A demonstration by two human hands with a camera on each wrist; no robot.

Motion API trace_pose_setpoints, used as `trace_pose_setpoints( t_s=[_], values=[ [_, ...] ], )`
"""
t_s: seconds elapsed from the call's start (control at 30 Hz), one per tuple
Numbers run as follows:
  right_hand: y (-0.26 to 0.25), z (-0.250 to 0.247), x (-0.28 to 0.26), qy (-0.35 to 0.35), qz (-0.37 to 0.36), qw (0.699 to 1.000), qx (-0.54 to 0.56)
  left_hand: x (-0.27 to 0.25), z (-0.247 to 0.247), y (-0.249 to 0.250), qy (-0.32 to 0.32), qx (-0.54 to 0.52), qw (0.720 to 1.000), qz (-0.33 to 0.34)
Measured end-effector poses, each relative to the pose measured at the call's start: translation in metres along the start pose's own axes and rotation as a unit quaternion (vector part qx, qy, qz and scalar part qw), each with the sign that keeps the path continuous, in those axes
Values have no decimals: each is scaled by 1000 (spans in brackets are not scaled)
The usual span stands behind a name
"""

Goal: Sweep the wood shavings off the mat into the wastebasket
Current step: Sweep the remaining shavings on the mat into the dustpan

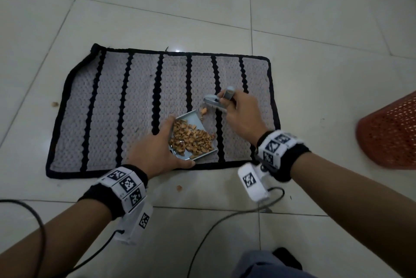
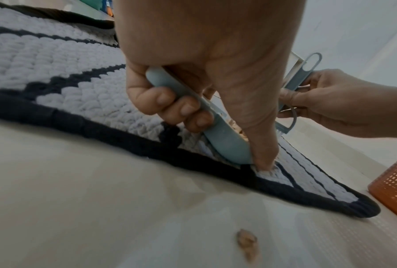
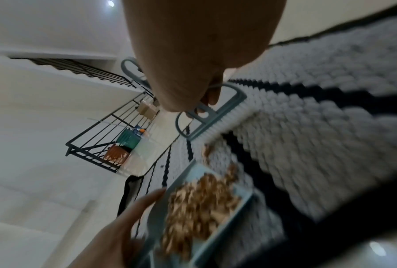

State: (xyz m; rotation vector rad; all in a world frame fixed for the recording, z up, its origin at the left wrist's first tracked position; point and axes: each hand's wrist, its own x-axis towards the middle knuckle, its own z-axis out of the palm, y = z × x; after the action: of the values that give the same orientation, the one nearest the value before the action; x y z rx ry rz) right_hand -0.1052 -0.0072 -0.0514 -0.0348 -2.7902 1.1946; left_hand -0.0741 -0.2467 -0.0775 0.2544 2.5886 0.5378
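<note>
A grey mat (image 1: 108, 106) with black stripes lies on the tiled floor. My left hand (image 1: 157, 149) grips a small pale-blue dustpan (image 1: 191, 120) resting on the mat, heaped with brown wood shavings (image 1: 191, 138). In the left wrist view the fingers (image 2: 169, 105) curl round the dustpan's handle (image 2: 220, 134). My right hand (image 1: 240, 113) holds a small blue brush (image 1: 213, 102), bristles down, just beyond the pan's mouth. A few loose shavings (image 1: 203, 110) lie between brush and pan. The red mesh wastebasket (image 1: 391, 133) stands right of the mat.
Stray shavings lie on the tiles, one left of the mat (image 1: 54, 104) and one near its front edge (image 1: 179, 188). Cables (image 1: 202, 239) trail over the floor by my knee. A black metal rack (image 3: 114, 127) stands far off.
</note>
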Motion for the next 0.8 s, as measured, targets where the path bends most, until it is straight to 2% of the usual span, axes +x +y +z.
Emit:
trace_pose_setpoints(
  t_s=[0.07,0.17,0.27,0.43,0.53,0.67,0.8],
  values=[
    [-6,4,-22,17,-26,1000,1,-3,3,1,6,-5,1000,-7],
    [-13,12,-49,1,-65,998,10,-4,7,1,12,-4,1000,-12],
    [-12,18,-64,10,-70,997,14,-2,6,1,9,3,1000,-8],
    [-15,17,-60,84,-65,994,26,-1,4,-1,3,8,1000,0],
    [-9,18,-43,103,-39,994,12,-1,2,-2,0,5,1000,3],
    [-7,27,-34,61,-50,997,-12,-1,2,-2,5,6,1000,7],
    [-12,39,-54,-4,-78,996,-33,-1,3,-2,10,5,1000,8]
  ],
)
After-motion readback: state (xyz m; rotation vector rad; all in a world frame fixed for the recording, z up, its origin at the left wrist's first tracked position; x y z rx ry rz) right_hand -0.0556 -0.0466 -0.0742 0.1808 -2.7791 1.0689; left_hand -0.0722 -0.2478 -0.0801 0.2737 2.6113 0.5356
